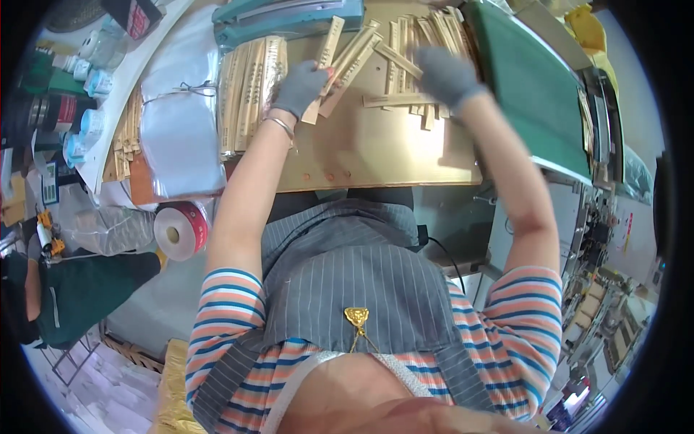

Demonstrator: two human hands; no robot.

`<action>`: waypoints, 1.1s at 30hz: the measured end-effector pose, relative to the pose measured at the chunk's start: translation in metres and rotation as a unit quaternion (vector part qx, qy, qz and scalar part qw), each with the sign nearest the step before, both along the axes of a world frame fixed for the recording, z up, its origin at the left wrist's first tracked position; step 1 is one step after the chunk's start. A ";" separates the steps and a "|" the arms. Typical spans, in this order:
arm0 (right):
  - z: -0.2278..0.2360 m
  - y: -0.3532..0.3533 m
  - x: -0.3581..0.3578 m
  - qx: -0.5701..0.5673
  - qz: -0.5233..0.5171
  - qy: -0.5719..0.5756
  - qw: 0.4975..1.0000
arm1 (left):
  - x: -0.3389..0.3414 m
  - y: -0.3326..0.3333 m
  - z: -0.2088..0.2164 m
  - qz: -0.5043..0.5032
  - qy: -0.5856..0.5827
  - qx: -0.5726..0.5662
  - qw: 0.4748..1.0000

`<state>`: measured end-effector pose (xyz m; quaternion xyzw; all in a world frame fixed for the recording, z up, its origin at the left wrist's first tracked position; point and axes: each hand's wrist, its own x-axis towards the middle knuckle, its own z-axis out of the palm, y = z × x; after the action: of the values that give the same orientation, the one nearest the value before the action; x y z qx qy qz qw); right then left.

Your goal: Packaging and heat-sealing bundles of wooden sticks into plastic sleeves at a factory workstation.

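Observation:
My left hand point(300, 88), in a grey glove with bare fingertips, is closed around slim tan packets point(329, 47) with dark printing, fanned out above and below its fingers. My right hand point(447, 78), also gloved, is smeared by motion over the loose packets on the right, and its fingers cannot be made out. A slanting packet point(396, 59) reaches from near the left hand's bunch to the right hand. Another packet point(394, 100) lies crosswise over several upright ones just below it. Left of my left hand, a clear-wrapped bundle of similar packets point(253, 87) lies flat.
A brass-coloured work surface point(376, 163) lies under the packets. Clear plastic sheets point(177, 123) are stacked at the left, and a blue-grey machine point(289, 18) stands behind. A green board point(535, 87) borders the right side. A tape roll point(179, 230) and another person's sleeve point(94, 289) are at lower left.

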<state>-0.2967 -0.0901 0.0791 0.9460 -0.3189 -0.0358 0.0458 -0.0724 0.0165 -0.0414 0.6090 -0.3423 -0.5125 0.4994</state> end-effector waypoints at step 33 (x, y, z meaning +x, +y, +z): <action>-0.102 -0.117 -0.065 0.165 -0.436 -0.217 0.858 | -0.067 -0.113 0.006 -0.166 -0.423 0.030 0.890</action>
<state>-0.3617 -0.2068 -0.0233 0.6880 -0.6896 0.1019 -0.2019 -0.1389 -0.0961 -0.0354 0.7171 -0.6017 -0.2918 0.1965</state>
